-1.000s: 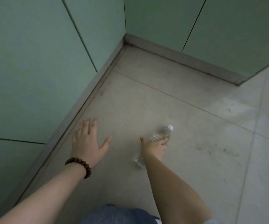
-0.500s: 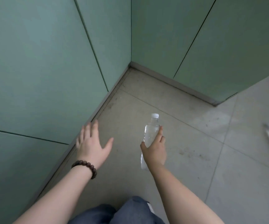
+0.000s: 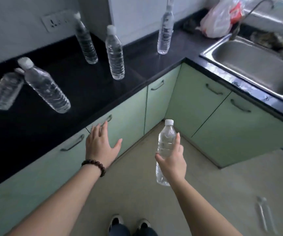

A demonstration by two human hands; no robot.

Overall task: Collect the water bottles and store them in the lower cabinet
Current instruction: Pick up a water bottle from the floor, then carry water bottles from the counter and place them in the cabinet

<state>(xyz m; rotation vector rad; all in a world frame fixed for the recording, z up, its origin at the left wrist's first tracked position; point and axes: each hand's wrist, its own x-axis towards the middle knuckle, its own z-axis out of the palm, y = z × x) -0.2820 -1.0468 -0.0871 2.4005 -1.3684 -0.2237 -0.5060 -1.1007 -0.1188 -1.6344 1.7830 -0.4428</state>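
My right hand (image 3: 173, 160) grips a clear water bottle (image 3: 165, 142) with a white cap, held upright above the floor. My left hand (image 3: 100, 145) is open, fingers spread, just in front of a green lower cabinet door (image 3: 128, 120) near its handle. Several clear water bottles stand on the black countertop (image 3: 86, 86): one at the far left (image 3: 2, 91), one beside it (image 3: 43, 86), two in the middle (image 3: 86, 41) (image 3: 115, 55) and one at the back (image 3: 165, 29). Another bottle (image 3: 265, 213) lies on the floor at lower right.
A steel sink (image 3: 256, 68) with a tap sits in the counter at right. A plastic bag (image 3: 220, 19) rests behind it. All green cabinet doors (image 3: 197, 99) are closed. My shoes (image 3: 128, 223) stand on the beige tiled floor.
I have risen from the floor with the bottle in my right hand. The view lifted from the cabinet base to the countertop, and the bottles on it came into sight.
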